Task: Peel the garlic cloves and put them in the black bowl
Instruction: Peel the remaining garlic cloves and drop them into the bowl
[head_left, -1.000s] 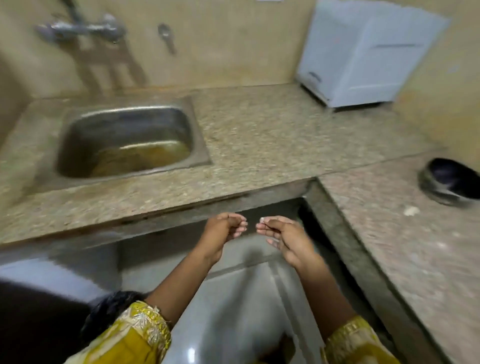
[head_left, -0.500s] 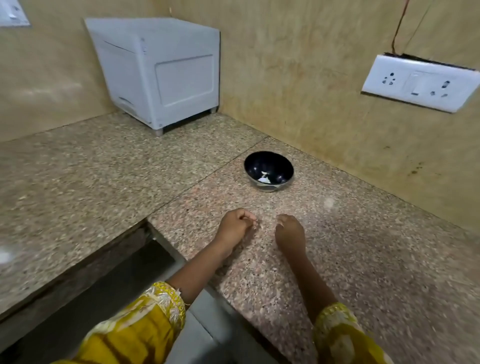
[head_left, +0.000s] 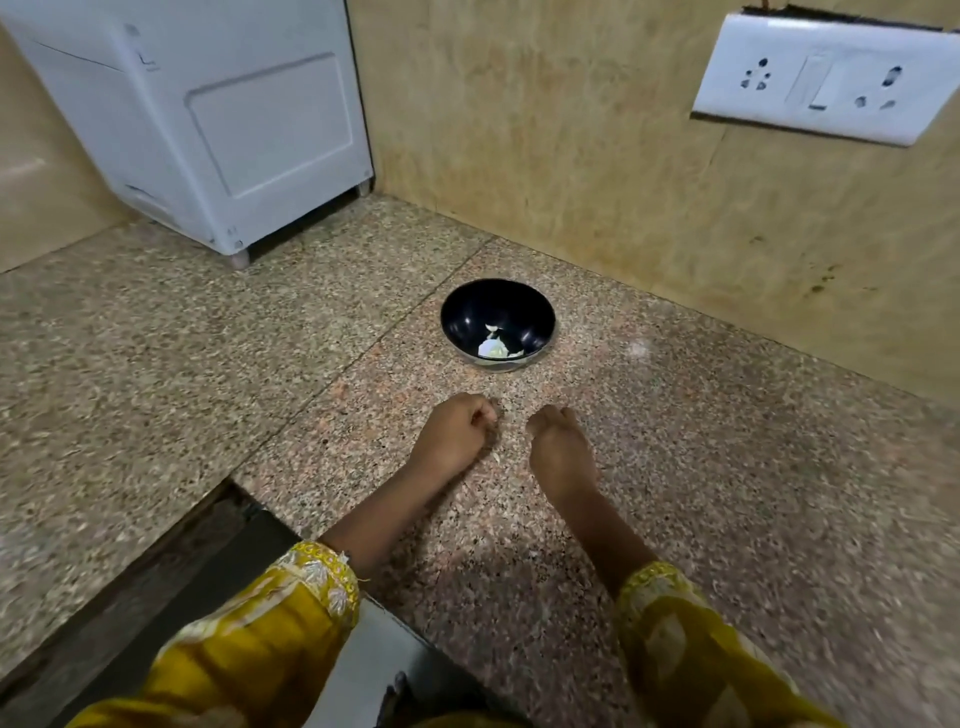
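The 1 head view looks forward and steeply down from above the person's chest onto the granite counter (head_left: 727, 467), facing the corner where the 2 beige walls meet. Both forearms run up from the bottom edge to the left hand (head_left: 454, 434) and right hand (head_left: 558, 449) near centre. The counter's inner front corner shows at lower left; wide-angle bending curves the far edges.

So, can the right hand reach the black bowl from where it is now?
Probably yes. The right hand rests on the countertop just in front of the black bowl, and only bare stone lies between them. The left hand is off to the side.
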